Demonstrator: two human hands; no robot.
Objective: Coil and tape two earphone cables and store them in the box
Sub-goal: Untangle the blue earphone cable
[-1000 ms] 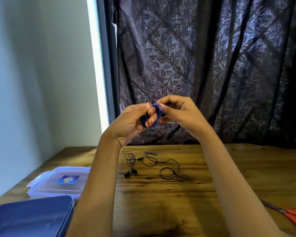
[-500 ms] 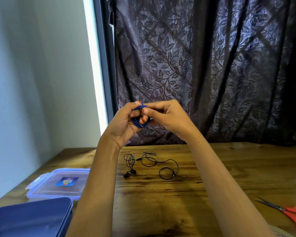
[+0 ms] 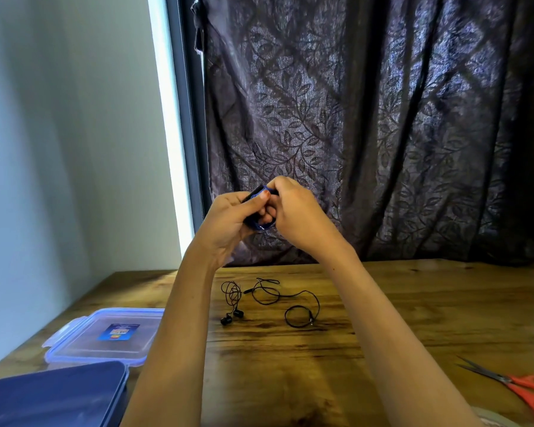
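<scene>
A coiled blue earphone cable is held in the air above the table between both hands. My left hand grips the coil from the left, thumb on top. My right hand pinches it from the right, and most of the coil is hidden by the fingers. A black earphone cable lies loose and uncoiled on the wooden table below the hands, its earbuds at the left end. The dark blue box sits at the bottom left corner.
The box's clear lid with a blue label lies flat beside the box. Red-handled scissors lie at the table's right edge. A dark leaf-patterned curtain hangs behind the table, with a pale wall on the left.
Both hands have dropped slightly and closed tighter around the blue coil, so less of it shows. The black cable, box and lid have not moved.
</scene>
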